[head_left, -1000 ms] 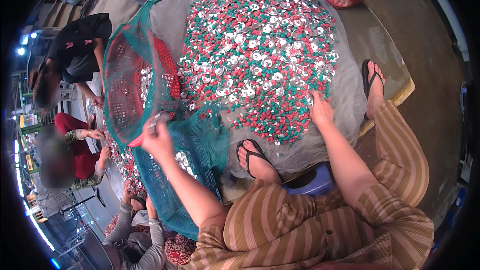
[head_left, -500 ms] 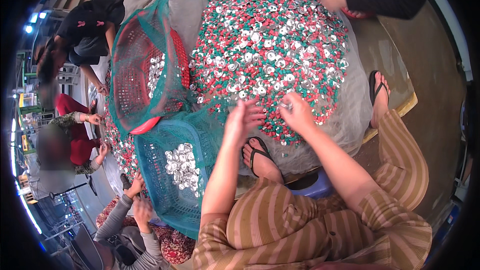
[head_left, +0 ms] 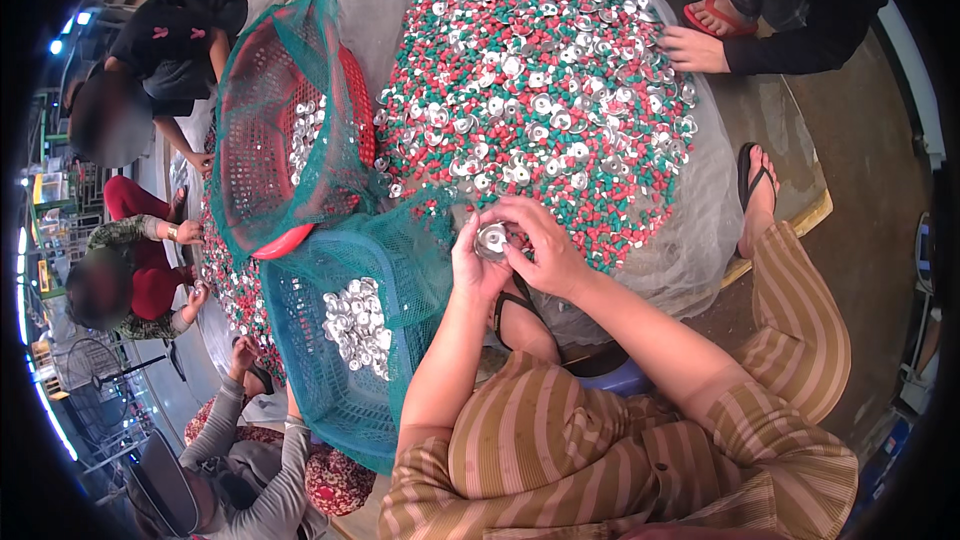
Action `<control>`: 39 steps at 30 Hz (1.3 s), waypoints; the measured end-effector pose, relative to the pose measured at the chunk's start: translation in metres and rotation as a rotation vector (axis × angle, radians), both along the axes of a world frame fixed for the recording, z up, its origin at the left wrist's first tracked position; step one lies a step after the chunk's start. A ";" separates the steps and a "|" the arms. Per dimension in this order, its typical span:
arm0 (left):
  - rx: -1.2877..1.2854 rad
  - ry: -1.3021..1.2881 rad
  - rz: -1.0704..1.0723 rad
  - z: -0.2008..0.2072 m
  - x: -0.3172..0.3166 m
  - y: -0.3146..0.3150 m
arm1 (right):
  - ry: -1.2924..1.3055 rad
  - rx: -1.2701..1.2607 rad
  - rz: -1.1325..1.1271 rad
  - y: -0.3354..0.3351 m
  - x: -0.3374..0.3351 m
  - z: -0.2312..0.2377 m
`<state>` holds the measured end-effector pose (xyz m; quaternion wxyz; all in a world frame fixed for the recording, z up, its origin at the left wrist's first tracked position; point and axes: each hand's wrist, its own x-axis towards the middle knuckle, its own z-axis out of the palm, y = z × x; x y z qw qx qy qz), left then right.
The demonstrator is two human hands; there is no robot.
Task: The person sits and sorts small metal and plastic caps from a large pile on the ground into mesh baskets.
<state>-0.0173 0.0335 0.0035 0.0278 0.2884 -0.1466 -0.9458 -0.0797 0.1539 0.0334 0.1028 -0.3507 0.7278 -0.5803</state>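
My left hand and my right hand meet above the near edge of a wide pile. Between them is a small round silver metal cup with a raised centre, its face turned up. The fingers of both hands close on it. Beyond them spreads the pile of silver cups mixed with small red, green and white pieces. To the left of my left forearm stands a blue plastic basket, draped in green netting. A heap of silver cups lies inside it.
A red basket under green netting stands beyond the blue one. Thin translucent sheeting lies beneath the pile. Another person's hand reaches in at the far right. Several co-workers sit along the left around a second pile.
My hands have come together and closer to me, with the silver cup now held between them. At the far right, a co-worker's hands have moved over the pile.
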 end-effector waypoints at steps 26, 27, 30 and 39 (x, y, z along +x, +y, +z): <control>-2.245 0.447 -0.742 -0.009 -0.020 0.027 | 0.299 0.803 -0.224 0.093 -0.022 -0.082; -2.400 0.527 -0.746 -0.026 -0.011 0.043 | 0.255 0.852 -0.142 0.085 -0.020 -0.084; -2.359 0.471 -1.048 -0.035 -0.009 0.036 | 0.174 0.882 -0.291 0.084 -0.019 -0.089; -2.224 -0.284 -1.001 -0.018 -0.006 -0.017 | 0.126 1.016 -0.372 0.085 -0.025 -0.086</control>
